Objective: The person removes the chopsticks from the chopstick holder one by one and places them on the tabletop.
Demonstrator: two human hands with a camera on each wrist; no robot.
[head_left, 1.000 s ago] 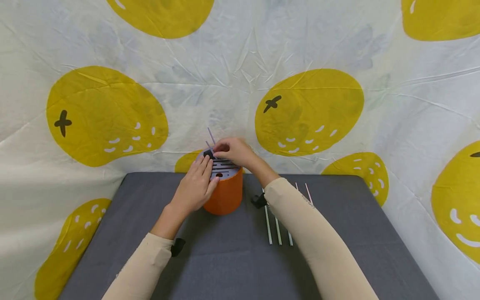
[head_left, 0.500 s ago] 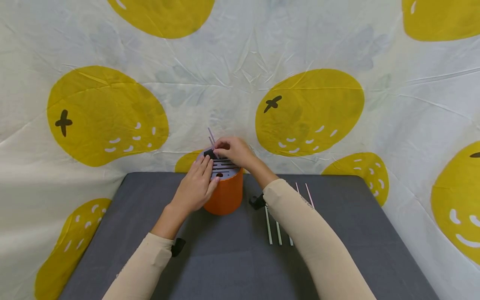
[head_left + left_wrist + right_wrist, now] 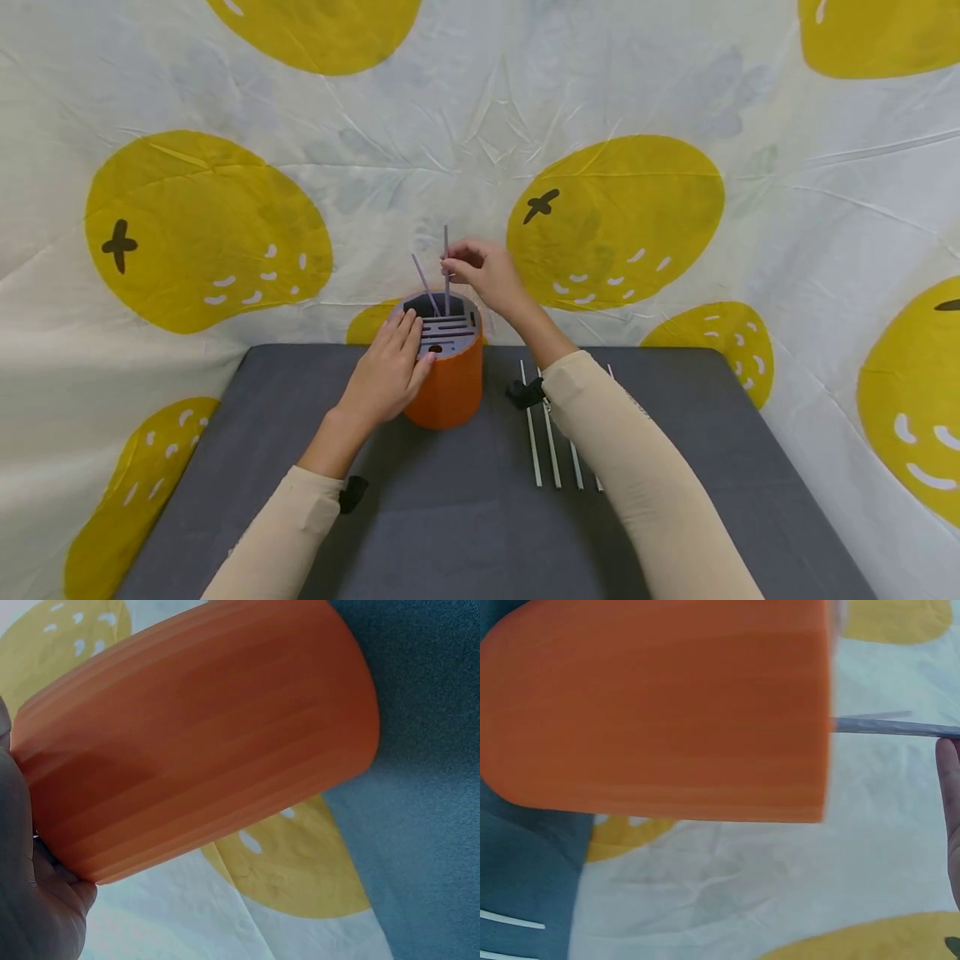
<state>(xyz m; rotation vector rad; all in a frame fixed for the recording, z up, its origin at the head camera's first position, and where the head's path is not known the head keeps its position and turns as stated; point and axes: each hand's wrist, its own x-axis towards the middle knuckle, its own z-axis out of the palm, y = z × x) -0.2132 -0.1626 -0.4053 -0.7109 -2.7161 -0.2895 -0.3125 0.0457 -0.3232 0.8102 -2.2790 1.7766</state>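
Note:
An orange cylindrical holder point(image 3: 447, 396) with a grey slotted top point(image 3: 459, 332) stands upright near the back of the table. My left hand point(image 3: 386, 371) rests on the left side of that top, fingers nearly straight; its thumb lies by the rim. Above the holder, my right hand point(image 3: 483, 271) pinches a thin purple stick point(image 3: 447, 287) between thumb and fingertips. The stick is upright, its lower end at the dark opening in the top. A second purple stick point(image 3: 424, 282) leans left out of the same opening. The holder's side point(image 3: 195, 742) fills much of the left wrist view.
Several thin pale sticks point(image 3: 551, 450) lie side by side on the dark grey tablecloth point(image 3: 450, 533), partly hidden by my right sleeve point(image 3: 637, 467). Behind the table hangs a white cloth point(image 3: 420, 200) with yellow fruit shapes.
My right hand has risen and moved slightly right, lifting the purple stick higher and more upright. The second stick still leans in the opening. My left hand has stayed on the holder.

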